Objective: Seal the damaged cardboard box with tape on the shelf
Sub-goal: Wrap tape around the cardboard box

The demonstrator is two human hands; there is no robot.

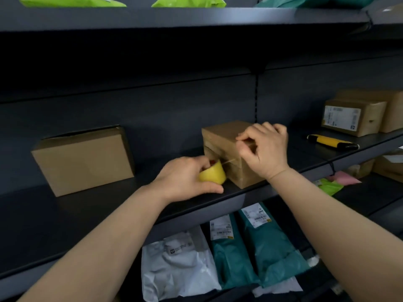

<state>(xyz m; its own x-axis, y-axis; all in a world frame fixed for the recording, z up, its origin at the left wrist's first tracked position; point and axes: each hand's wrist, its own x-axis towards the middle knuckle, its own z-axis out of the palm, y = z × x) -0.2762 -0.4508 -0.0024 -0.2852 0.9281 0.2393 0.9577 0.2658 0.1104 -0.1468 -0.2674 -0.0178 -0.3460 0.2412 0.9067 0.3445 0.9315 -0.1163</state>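
While the left hand (185, 177) grips a yellow tape roll (212, 174) on the dark shelf (109, 212), the right hand (265, 149) pinches the tape strip on the cardboard box (222, 136) standing beside it.

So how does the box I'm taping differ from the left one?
The middle box looks smaller than the left box. Its front shows bands; the left box looks plain. The right hand pinches tape on the middle box, the left hand grips a tape roll beside it; nothing touches the left box. Both are brown cardboard.
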